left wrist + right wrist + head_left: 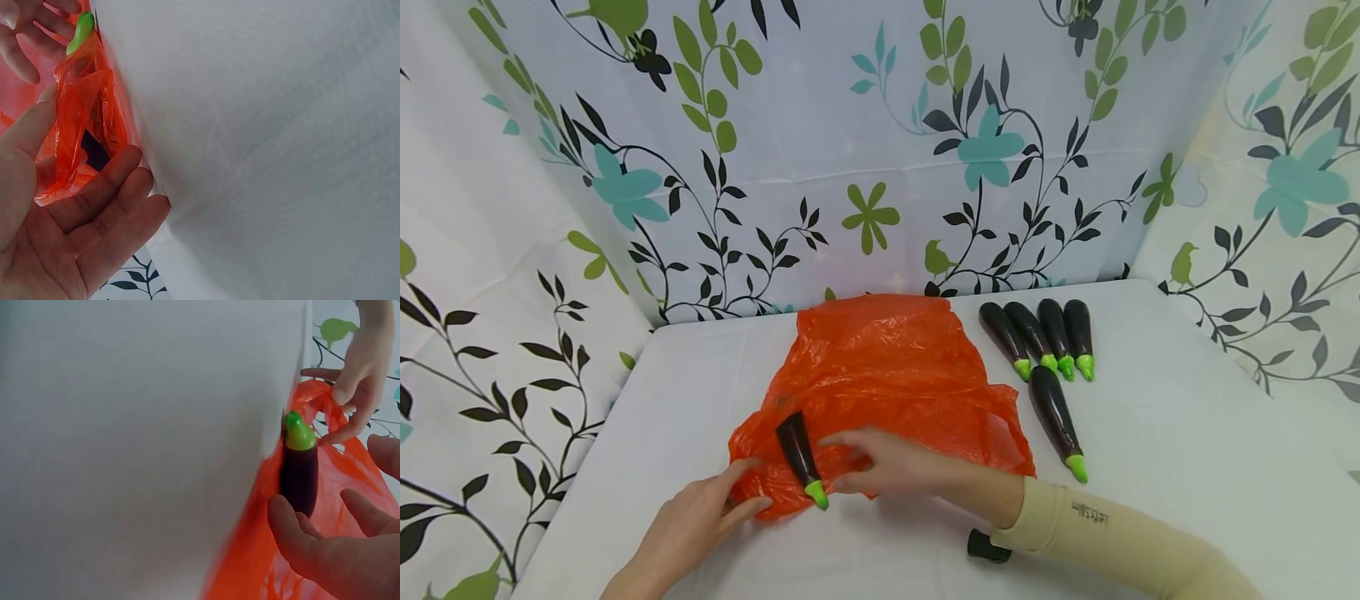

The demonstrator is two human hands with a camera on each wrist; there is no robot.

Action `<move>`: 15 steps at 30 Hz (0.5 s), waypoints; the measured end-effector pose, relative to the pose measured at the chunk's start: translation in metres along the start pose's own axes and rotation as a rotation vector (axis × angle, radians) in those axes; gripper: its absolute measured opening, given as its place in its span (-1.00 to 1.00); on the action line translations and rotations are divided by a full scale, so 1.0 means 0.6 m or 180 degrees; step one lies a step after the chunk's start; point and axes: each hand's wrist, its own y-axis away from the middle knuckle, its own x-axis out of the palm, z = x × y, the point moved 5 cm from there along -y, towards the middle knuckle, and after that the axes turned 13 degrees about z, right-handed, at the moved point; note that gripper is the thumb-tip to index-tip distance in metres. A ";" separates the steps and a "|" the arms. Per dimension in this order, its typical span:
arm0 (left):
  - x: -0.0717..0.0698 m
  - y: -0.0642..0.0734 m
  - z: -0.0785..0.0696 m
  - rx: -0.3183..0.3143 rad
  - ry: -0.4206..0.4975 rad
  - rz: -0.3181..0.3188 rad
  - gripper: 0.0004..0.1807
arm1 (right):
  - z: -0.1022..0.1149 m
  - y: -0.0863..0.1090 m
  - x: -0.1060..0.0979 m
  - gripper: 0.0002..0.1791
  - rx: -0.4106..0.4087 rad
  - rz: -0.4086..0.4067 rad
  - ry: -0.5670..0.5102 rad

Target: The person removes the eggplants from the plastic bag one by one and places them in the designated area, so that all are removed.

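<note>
A red plastic bag (895, 417) lies spread on the white table. One dark eggplant (799, 450) with a green stem end lies over the bag's left front part, stem toward me; its far end breaks off at a fold of the film. My left hand (703, 512) holds the bag's left front corner, with film between thumb and index finger in the left wrist view. Just right of the eggplant, my right hand (887, 462) reaches over the bag with fingers spread and holds nothing. In the right wrist view its fingertips (284, 515) overlap the eggplant's lower end.
Several more eggplants (1060, 333) lie at the back right of the table, and another eggplant (1056, 417) lies in front of them. A small black object (987, 546) shows beside the right sleeve. Leaf-printed curtains (865, 167) stand around the table's back and sides.
</note>
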 end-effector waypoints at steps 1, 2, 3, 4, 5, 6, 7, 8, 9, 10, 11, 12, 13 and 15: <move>0.000 0.000 0.000 -0.0001 0.0000 0.0003 -0.35 | 0.000 -0.003 0.003 -0.43 -0.0007 0.0024 0.0014; 0.000 0.001 0.000 -0.0011 0.0002 0.0011 -0.36 | -0.001 -0.006 0.005 -0.43 -0.0005 0.0045 0.0032; 0.001 0.001 0.000 -0.0014 0.0005 0.0015 -0.36 | 0.000 -0.009 0.007 -0.44 -0.0021 0.0071 0.0035; 0.001 0.002 0.000 -0.0018 0.0011 0.0020 -0.36 | 0.000 -0.011 0.009 -0.44 -0.0016 0.0087 0.0054; 0.001 0.002 0.001 -0.0026 0.0019 0.0023 -0.37 | 0.001 -0.013 0.011 -0.44 -0.0019 0.0104 0.0071; 0.002 0.002 0.001 -0.0034 0.0020 0.0022 -0.37 | 0.001 -0.015 0.013 -0.44 -0.0015 0.0114 0.0082; 0.002 0.003 0.000 -0.0027 0.0010 0.0016 -0.37 | 0.001 -0.017 0.014 -0.44 -0.0014 0.0127 0.0069; 0.001 0.003 0.000 -0.0022 0.0002 0.0008 -0.36 | 0.002 -0.019 0.016 -0.44 -0.0015 0.0137 0.0068; 0.001 0.003 0.000 -0.0020 -0.0001 0.0000 -0.36 | 0.002 -0.021 0.017 -0.43 -0.0013 0.0150 0.0068; 0.001 0.003 0.000 -0.0022 -0.0010 -0.0010 -0.36 | 0.002 -0.023 0.018 -0.43 -0.0007 0.0158 0.0078; 0.001 0.003 0.000 -0.0026 -0.0017 -0.0016 -0.36 | 0.003 -0.024 0.019 -0.43 -0.0018 0.0171 0.0076; 0.000 0.003 0.000 -0.0024 -0.0028 -0.0021 -0.36 | 0.003 -0.026 0.020 -0.42 -0.0026 0.0177 0.0093; 0.000 0.003 -0.001 -0.0012 -0.0041 -0.0026 -0.35 | 0.003 -0.028 0.022 -0.42 -0.0039 0.0189 0.0109; 0.001 0.003 0.000 -0.0030 -0.0034 -0.0026 -0.37 | 0.003 -0.031 0.025 -0.43 -0.0063 0.0229 0.0151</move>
